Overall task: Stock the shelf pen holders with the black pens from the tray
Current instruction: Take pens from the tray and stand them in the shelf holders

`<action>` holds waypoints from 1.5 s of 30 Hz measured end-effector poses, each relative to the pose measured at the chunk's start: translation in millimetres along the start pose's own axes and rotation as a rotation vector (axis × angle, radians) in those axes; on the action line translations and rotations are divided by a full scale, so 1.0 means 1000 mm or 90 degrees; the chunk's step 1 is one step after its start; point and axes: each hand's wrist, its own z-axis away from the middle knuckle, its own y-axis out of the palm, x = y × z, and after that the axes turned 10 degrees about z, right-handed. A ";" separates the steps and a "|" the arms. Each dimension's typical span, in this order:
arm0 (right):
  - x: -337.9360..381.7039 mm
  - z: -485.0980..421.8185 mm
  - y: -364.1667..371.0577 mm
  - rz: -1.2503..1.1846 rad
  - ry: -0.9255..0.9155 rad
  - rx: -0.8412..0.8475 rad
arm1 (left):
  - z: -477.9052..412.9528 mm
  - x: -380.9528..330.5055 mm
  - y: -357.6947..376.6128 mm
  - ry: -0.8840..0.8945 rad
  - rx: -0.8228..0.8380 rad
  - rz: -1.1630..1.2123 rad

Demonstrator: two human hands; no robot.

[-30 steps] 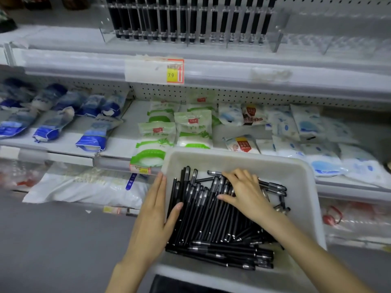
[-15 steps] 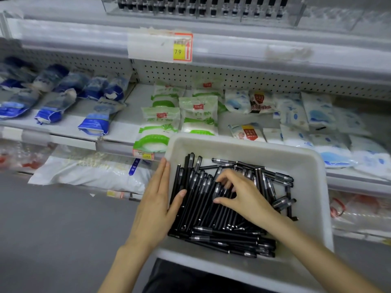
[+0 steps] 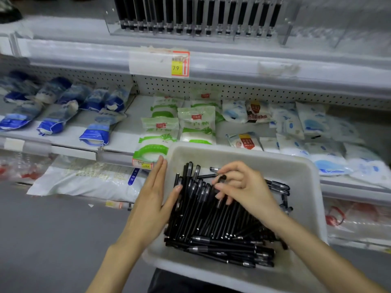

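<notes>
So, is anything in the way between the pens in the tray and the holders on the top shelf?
Nothing visible. The right hand is on the black pens in the tray, and the space up to the pen holders looks open.

Bare left hand (image 3: 153, 205), bare right hand (image 3: 245, 192), 2 unsleeved forearms (image 3: 313, 256), dark garment (image 3: 169, 282) below, possibly trousers

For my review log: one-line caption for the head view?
Right hand pinches black pens in the white tray; left hand flat against them.

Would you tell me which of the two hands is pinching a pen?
The right hand: its curled fingers pinch a black pen, while the left hand lies flat against the pile.
</notes>
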 end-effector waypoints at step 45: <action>0.288 -0.138 -0.120 0.504 -0.494 -0.348 | -0.195 -0.141 -0.087 0.356 -0.145 -0.290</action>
